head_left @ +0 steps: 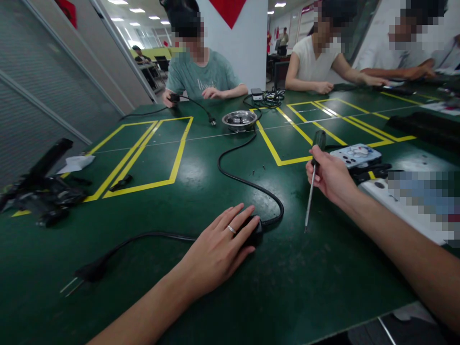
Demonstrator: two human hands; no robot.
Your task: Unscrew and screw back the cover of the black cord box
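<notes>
My left hand [224,239] lies over a black power adapter [256,229], fingers across its top and thumb at its near side; most of the adapter is hidden. From it a cord runs left to a two-pin plug [91,272], and another black cable [251,184] curves away towards the metal bowl [239,120]. In my right hand [328,177] is a screwdriver [309,201], gripped near the handle's lower end with the shaft pointing down. Its tip is right of the adapter, apart from it. Two small dark screws [258,169] lie beyond the adapter.
Yellow tape [176,163] marks rectangles on the green table [151,311]. Black parts [53,196] are piled at left. A patterned case [357,154] and a white box [388,203] stand near my right forearm. Across the table a person [204,72] handles a corded black item.
</notes>
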